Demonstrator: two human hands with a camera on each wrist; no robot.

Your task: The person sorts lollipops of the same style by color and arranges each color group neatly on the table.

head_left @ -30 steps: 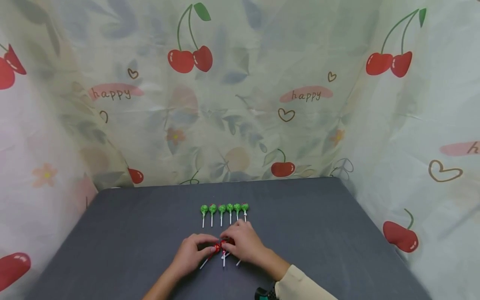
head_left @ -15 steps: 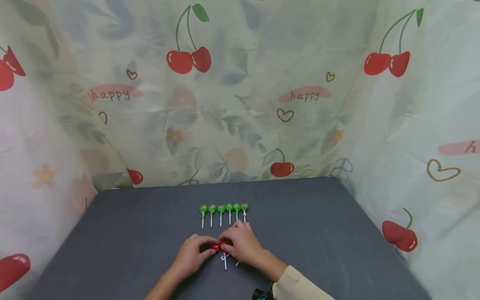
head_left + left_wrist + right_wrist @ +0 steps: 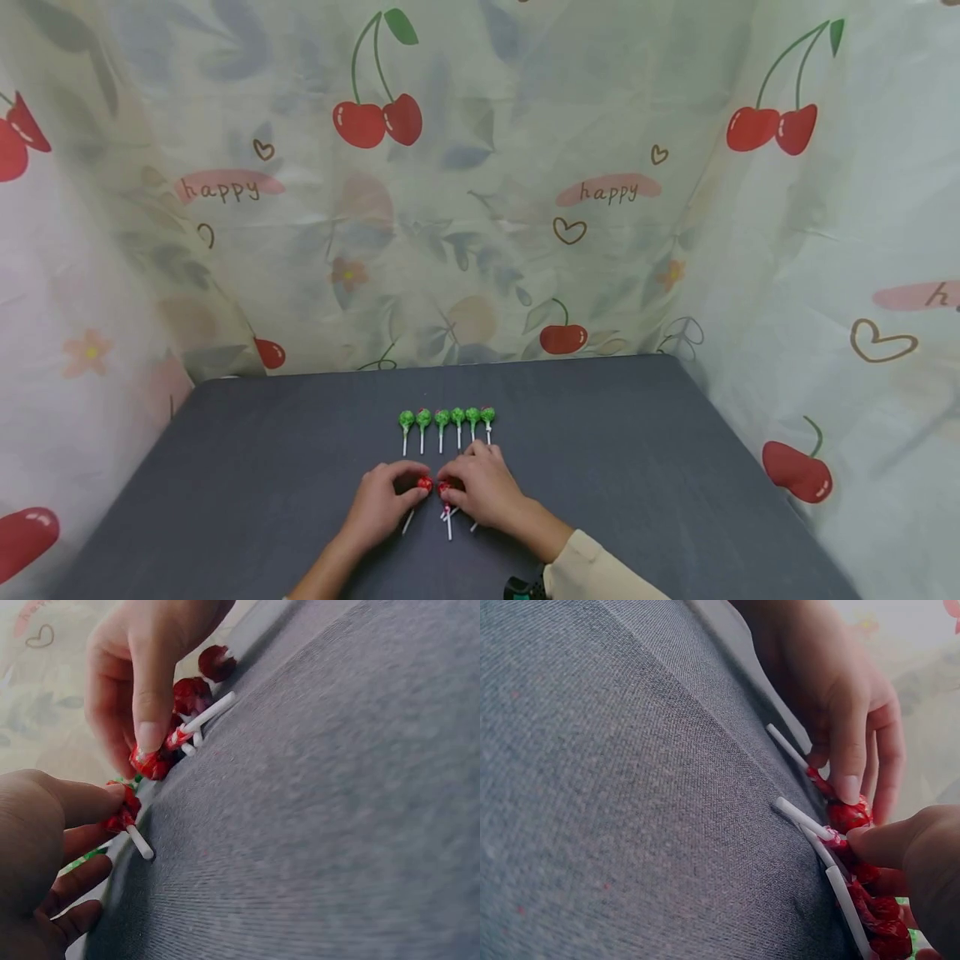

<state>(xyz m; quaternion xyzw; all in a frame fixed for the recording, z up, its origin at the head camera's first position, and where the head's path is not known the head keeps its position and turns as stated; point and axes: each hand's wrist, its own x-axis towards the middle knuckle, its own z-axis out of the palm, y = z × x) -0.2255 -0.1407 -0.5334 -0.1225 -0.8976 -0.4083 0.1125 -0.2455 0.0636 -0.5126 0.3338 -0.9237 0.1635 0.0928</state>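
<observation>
In the head view, my left hand (image 3: pixel 377 506) pinches the head of a red-wrapped lollipop (image 3: pixel 424 483) between thumb and fingers; its white stick points toward me. Just to the right, my right hand (image 3: pixel 486 487) has its thumb and fingertips on another red lollipop (image 3: pixel 444 488). The left wrist view shows a small gap between the left lollipop (image 3: pixel 127 806) and the right one (image 3: pixel 152 764). More red lollipops (image 3: pixel 891 941) lie beneath and beside my right hand, their sticks overlapping. That hand partly hides them in the head view.
Beyond the hands, several green-wrapped lollipops (image 3: pixel 442 418) lie in a row with sticks toward me. They rest on a dark grey cloth-covered table (image 3: pixel 600 467). A cherry-print curtain (image 3: pixel 480 208) surrounds its back and sides.
My left hand has shifted its red lollipop slightly left and away from me, opening a gap to the other one. The lollipop's stick now stands steeper. The right hand has stayed nearly still.
</observation>
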